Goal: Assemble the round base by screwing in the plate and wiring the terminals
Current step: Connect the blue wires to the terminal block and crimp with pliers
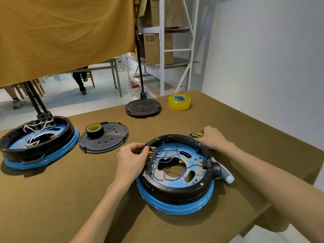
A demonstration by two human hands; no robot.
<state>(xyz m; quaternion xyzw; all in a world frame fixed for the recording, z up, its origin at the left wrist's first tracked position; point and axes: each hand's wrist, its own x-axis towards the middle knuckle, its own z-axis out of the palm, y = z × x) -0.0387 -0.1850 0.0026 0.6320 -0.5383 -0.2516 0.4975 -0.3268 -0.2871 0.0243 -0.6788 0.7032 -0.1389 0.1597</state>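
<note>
On the olive cloth tabletop (228, 123), round black-and-blue plastic base (175, 195) near the front edge, left hand (130, 160) fingers pinching brass terminals (151, 155) with thin blue wires (168, 151), right hand (213, 138) curled around yellow-green pliers (197, 135).

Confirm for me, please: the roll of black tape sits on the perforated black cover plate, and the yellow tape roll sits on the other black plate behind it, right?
Not quite. The head view shows the yellow tape roll standing on the table beside the rear black plate, not on it. The black tape roll does sit on the perforated cover plate.

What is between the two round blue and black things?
In the head view, a flat black plate lies between them, with a roll of black tape standing on it.
</note>
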